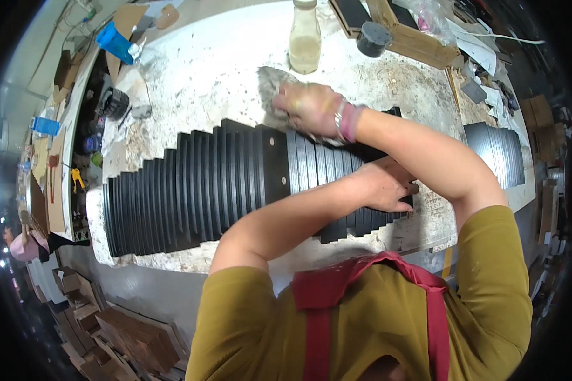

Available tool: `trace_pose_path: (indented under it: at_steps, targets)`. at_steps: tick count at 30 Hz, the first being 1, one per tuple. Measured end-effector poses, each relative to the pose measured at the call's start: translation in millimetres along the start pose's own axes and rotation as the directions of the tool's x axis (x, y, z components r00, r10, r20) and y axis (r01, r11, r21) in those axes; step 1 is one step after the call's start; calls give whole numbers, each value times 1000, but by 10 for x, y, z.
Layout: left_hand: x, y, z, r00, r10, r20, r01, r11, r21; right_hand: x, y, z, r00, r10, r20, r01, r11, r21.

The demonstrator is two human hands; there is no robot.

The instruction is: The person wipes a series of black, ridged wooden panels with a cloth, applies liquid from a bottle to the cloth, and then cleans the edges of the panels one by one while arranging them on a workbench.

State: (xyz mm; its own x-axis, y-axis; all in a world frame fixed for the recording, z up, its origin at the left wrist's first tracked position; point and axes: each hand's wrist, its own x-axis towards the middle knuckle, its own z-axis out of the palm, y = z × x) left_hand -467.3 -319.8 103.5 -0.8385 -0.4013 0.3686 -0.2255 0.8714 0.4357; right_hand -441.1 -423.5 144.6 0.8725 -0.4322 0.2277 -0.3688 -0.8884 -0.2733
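Observation:
A long row of overlapping black flat strips (219, 171) lies across the table in front of me, its edges stepped. Two small holes or studs show on a wider strip near the middle. My right hand (311, 111), with a pink cuff and a bracelet at the wrist, is closed on a crumpled grey rag (272, 86) at the far edge of the row. Crossing beneath the right arm, my left hand (384, 184) rests on the row's right part, fingers spread, with nothing seen in its grasp. My right forearm and hand hide some of the strips there.
Beyond the rag stands a glass bottle (305, 44) of pale liquid. A dark round pot (374, 39) sits by a cardboard box (419, 47) at the far right. Another black stack (494, 152) lies rightward; a blue bottle (115, 43) is at far left. A person (28, 244) appears leftward.

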Motion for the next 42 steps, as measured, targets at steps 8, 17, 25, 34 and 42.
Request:
trace_pose_path:
  at_steps: [8, 17, 25, 34, 42]
  targets:
    - [-79, -116, 403, 998, -59, 30, 63, 986, -157, -121, -440, 34, 978, -146, 148, 125, 982, 142]
    - [-29, -55, 198, 951, -123, 285, 154, 984, -89, -65, -471, -185, 942, -298, 154, 291, 954, 64]
    - [-6, -59, -43, 999, 20, 39, -20, 1000, -17, 82, 161, -663, 905, 426, 17, -424, 894, 147]
    - [233, -944, -587, 948, -226, -225, 255, 961, 105, -1800, -79, -1535, 699, 587, -408, -553, 806, 212]
    - [276, -935, -430, 949, -309, 68, 314, 945, -93, -2828, -136, -569, 451, 840, -302, -472, 512, 718]
